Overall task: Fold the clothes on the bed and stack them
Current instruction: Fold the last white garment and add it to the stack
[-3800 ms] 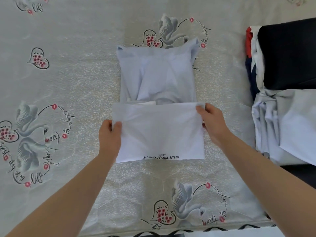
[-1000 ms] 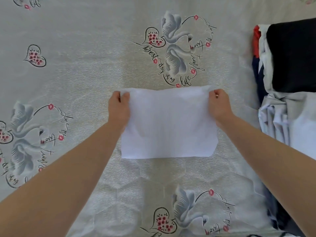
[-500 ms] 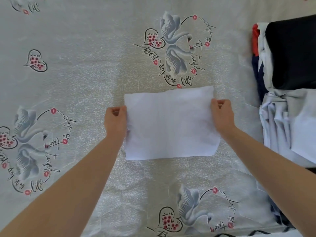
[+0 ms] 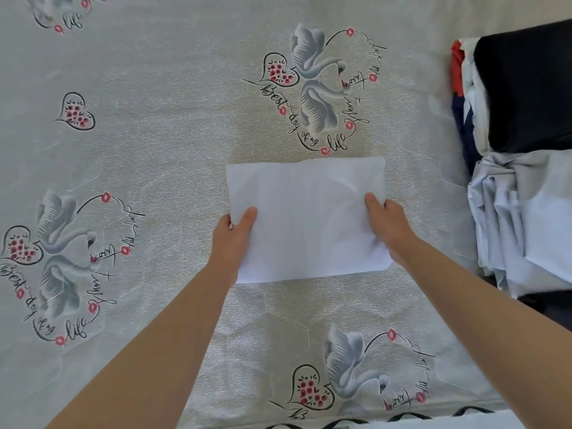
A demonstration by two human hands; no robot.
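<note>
A white garment (image 4: 309,221), folded into a neat rectangle, lies on the bed in the middle of the view. My left hand (image 4: 233,239) grips its left edge, thumb on top and fingers tucked under. My right hand (image 4: 387,227) grips the right edge the same way, thumb pressing a few creases into the cloth. Both arms reach in from the bottom of the frame.
The bedsheet (image 4: 154,144) is pale grey with swan and heart prints. At the right edge stands a pile of clothes: a black garment (image 4: 526,88) on top at the back, crumpled light blue-white cloth (image 4: 523,218) nearer me. The bed's front edge runs along the bottom.
The garment went from half-folded to a compact rectangle. Over the last second my hands slid from its far corners down to its side edges, and the thumbs now lie on top.
</note>
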